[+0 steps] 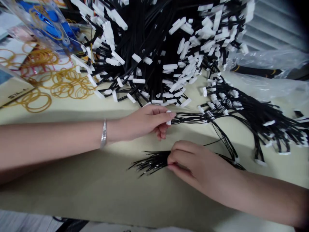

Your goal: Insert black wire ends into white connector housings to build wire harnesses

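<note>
My left hand pinches a white connector between thumb and fingers. Thin black wires run from that connector to the right across the tabletop. Lower down, my right hand is closed around a bundle of black wires. The bundle's loose ends fan out to the left of my fingers, with small shiny tips on several of them. Behind the right hand, wires bend up toward the pile on the right. My right palm and the gripped middle of the bundle are hidden.
A large heap of black cables with white connectors fills the back. More cable bundles lie at right beside clear plastic bags. Yellow rubber bands, a blue object in plastic and a box sit at left.
</note>
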Motion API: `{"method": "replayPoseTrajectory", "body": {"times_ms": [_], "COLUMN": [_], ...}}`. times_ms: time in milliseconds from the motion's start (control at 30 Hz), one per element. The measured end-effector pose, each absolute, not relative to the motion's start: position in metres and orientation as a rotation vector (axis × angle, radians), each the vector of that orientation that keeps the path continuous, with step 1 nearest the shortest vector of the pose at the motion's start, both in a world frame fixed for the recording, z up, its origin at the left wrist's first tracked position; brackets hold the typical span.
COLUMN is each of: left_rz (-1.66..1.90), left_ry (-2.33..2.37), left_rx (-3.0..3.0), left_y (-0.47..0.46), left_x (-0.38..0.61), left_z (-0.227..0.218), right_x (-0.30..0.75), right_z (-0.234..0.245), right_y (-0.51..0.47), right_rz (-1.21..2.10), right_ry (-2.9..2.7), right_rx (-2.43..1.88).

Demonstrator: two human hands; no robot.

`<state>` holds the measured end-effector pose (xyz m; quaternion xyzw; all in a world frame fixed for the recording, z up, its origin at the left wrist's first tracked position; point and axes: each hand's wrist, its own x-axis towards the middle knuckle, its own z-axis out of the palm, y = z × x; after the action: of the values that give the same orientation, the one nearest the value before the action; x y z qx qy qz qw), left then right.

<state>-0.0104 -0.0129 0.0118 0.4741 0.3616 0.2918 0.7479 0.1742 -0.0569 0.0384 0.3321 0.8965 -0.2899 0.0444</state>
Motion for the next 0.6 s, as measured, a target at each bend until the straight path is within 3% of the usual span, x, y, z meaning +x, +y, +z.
{"method": "replayPoseTrajectory", "body": {"times_ms": [467, 600], "left_rz": [0.622, 0.624], "left_ry": [0.784, 0.781], "left_rx": [1.009, 1.026], "left_y": [-0.011, -0.011], "left_x": [-0.010, -0.011], "left_z": [0.014, 0.013], "right_x": [0.173, 0.175], "right_z": [0.031, 0.042], "right_y": [-0.070, -0.070], "right_rz": [-0.597, -0.715], "right_ry": [2.788, 2.731], "right_rx": [1.018, 1.147]}}
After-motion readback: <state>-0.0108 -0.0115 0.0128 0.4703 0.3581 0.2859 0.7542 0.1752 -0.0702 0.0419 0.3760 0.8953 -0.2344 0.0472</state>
